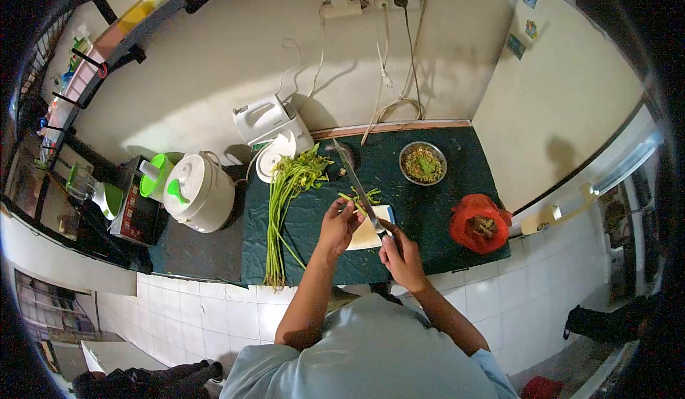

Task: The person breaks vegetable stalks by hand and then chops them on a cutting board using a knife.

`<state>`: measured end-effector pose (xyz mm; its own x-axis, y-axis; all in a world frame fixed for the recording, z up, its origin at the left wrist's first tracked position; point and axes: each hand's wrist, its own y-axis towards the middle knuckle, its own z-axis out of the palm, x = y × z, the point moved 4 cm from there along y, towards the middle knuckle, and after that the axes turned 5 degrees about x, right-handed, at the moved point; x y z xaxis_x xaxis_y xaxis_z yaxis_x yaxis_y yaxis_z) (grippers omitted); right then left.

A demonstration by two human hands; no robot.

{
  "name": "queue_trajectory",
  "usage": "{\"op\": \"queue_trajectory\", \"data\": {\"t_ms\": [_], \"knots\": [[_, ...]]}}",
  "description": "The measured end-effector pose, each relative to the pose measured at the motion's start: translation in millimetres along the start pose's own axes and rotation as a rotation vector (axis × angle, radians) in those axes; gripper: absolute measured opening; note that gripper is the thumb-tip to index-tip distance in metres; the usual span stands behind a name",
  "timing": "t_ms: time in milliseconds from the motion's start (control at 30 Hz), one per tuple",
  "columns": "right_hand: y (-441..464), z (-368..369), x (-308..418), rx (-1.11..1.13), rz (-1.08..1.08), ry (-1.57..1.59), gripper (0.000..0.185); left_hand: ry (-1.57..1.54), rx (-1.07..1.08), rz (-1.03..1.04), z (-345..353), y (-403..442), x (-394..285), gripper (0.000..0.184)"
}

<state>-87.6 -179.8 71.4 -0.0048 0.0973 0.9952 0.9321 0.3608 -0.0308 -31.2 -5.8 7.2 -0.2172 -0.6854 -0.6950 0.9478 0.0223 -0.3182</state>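
Dark green cloth (442, 213) covers this counter, pushed up against a pale wall, with a cream cutting board (364, 239) near the front edge, so I'll use that as the landmark. Left hand (339, 226) is at the board's left side, thumb and fingers pinched nearly together on what look like short green stems (349, 198). Right hand (404, 260) is at its right side, fingers curled around the handle of a long knife (359, 192), blade slanting over the board and past its far edge. Leafy greens (284, 203) lie in a bunch left of the board, metal bowl (445, 164) beyond it to the right, red plastic bag (467, 241) off right. Handling-wise, I'd guess the stems are light, bendy, easily bruised and slick if wet, so pinch them gently, well clear of the edge. Knife's stiff and probably heavier; handle only.
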Motion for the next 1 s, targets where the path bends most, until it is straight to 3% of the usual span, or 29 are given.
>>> {"op": "queue_trajectory", "data": {"t_ms": [267,600,1000], "knots": [[-0.4,4.9,19.0,0.133,0.011,0.122,0.041,-0.251,-0.032,-0.097,15.2,-44.1,3.9,0.010],[-8.9,4.5,30.1,0.161,0.018,0.165,0.049,-0.334,-0.067,-0.062,48.0,-69.4,-13.8,0.012],[-10.8,0.1,44.6,0.097,-0.035,0.211,0.054,-0.513,0.097,-0.021,59.6,-68.9,-1.7,0.017]]}}
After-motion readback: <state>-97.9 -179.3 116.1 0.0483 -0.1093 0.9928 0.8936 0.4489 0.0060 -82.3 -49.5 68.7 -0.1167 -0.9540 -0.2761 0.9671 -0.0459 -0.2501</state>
